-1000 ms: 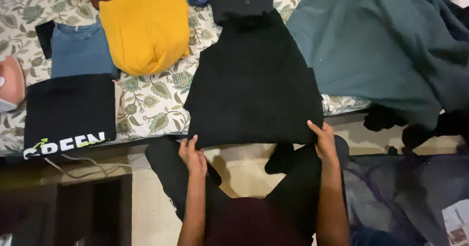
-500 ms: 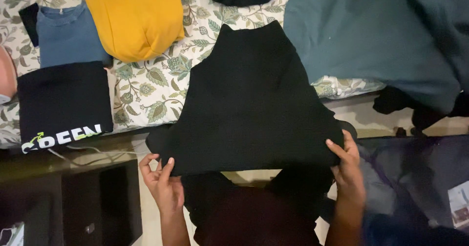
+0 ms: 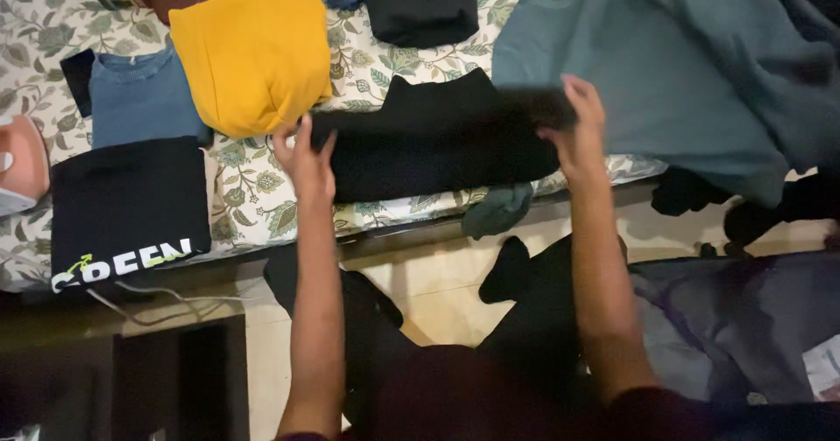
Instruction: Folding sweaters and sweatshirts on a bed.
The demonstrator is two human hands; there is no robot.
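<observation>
A black garment (image 3: 433,143) lies folded over on the floral bedsheet (image 3: 262,187), its lower half turned up onto the upper half. My left hand (image 3: 302,157) grips its left corner, fingers pinched on the fabric. My right hand (image 3: 577,130) holds the right corner, next to a large teal garment (image 3: 647,73). Both arms reach forward over the bed's edge.
Folded clothes lie on the bed: a yellow one (image 3: 254,52), a blue one (image 3: 140,95), a black one with pale lettering (image 3: 127,205), and a dark buttoned one (image 3: 420,3) at the back. A grey sock (image 3: 497,209) hangs at the bed's edge. A dark bag (image 3: 735,327) sits at right.
Both hands carried the black garment's near edge up and away, folding it in half on the bed. It had hung over the bed's edge toward me before.
</observation>
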